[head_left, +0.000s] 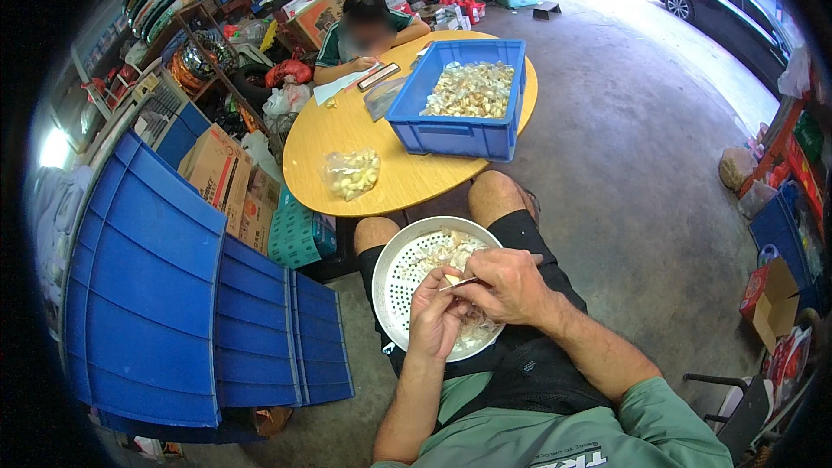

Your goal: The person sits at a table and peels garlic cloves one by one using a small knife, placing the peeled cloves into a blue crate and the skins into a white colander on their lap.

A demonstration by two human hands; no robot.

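Note:
On my lap rests a round perforated metal basin with garlic skins scattered inside. Above it my left hand pinches a pale garlic clove between thumb and fingers. My right hand is closed around a small knife, its blade against the clove; the handle is mostly hidden in my fist. Ahead on the round wooden table stands a blue plastic crate full of unpeeled garlic cloves. Nearer the table's edge lies a clear bag of peeled cloves.
A person sits across the table, bent over paper beside a flat case. Tall blue plastic panels and cardboard boxes stand at my left. An open carton is on the right; a dark car is parked outside.

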